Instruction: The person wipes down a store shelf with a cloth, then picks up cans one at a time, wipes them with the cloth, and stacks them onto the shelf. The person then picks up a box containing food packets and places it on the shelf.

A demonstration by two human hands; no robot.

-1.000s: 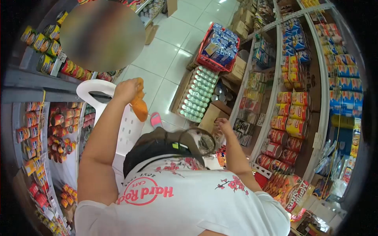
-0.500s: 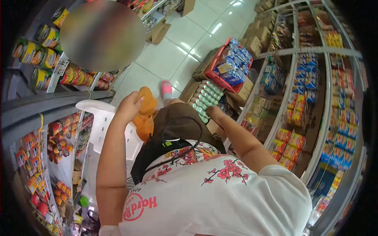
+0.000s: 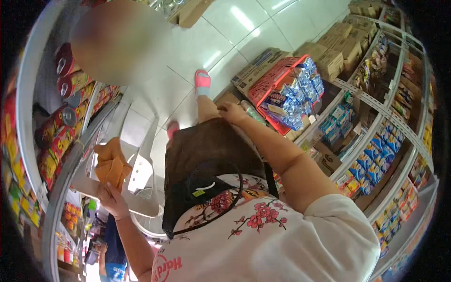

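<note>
My left hand [image 3: 112, 199] is closed on an orange cloth [image 3: 112, 164], with most of the crumpled fabric standing above the fingers. The cloth is in front of a white plastic chair [image 3: 142, 181] at my left. Over my right thigh, my right hand [image 3: 231, 113] hangs with fingers loosely bent and apart, and I see nothing in it. Nearest to that hand is a red basket [image 3: 256, 91] filled with blue shiny packs [image 3: 298, 96].
Shelves of canned goods [image 3: 70, 122] stand close on my left. Shelves with packs [image 3: 376, 155] run along my right. Cardboard boxes [image 3: 329, 61] line the tiled floor [image 3: 188, 51]. A person in blue clothing [image 3: 115, 249] is at the lower left.
My left hand has moved left and nearer my body with the orange cloth. My right hand has shifted toward my thigh. The view has turned, and the basket appears farther right.
</note>
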